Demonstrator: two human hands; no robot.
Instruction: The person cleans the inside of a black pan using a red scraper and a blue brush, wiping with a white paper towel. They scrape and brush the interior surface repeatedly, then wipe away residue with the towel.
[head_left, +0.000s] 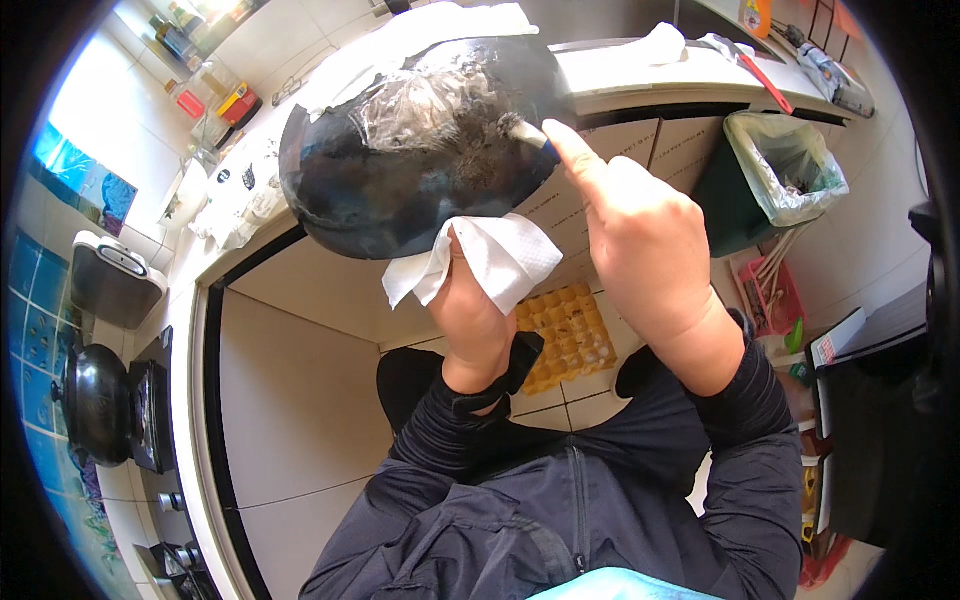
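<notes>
A dark rounded pan (360, 195), its blackened underside facing me, is tilted at the counter's edge. A wrinkled, whitish film-like patch (427, 112) covers part of it, beside a sooty grey area. My left hand (472, 322) grips a white paper towel (525, 251) against the pan's near rim; its fingers are mostly hidden. My right hand (645, 232) holds a small brush-like tool (531, 135) with a pale neck and blue handle, its dark fuzzy tip on the sooty area. The index finger stretches along the tool. More white paper (450, 22) lies over the pan's far side.
A lined waste bin (787, 202) stands at right below the counter (615, 79), where a red-handled tool (765, 82) juts over the edge. A yellow egg tray (566, 337) lies on the floor. Bottles (214, 79) stand at back left; a lidded black pot (97, 405) is at left.
</notes>
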